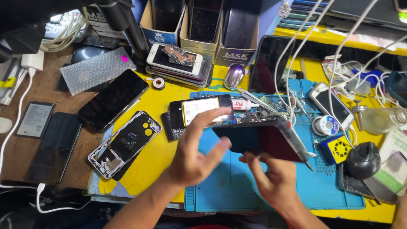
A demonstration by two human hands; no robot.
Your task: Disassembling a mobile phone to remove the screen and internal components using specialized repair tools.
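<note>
My right hand [275, 180] holds a dark phone [258, 140] from below, tilted up above the blue work mat [237, 186]. A pair of tweezers [299, 144] runs along the phone's right edge, seemingly in the same hand. My left hand [197, 150] is spread open, its fingertips at the phone's left end. Behind it an opened phone with a yellow-labelled battery [199, 109] lies flat.
A stripped phone frame [125, 144] and black phones [112, 99] lie at left on the yellow table. A phone stack [178, 61] and cardboard boxes stand at the back. Right side: white cables, a white phone [331, 104], solder wire [326, 125], a clear bottle [383, 119].
</note>
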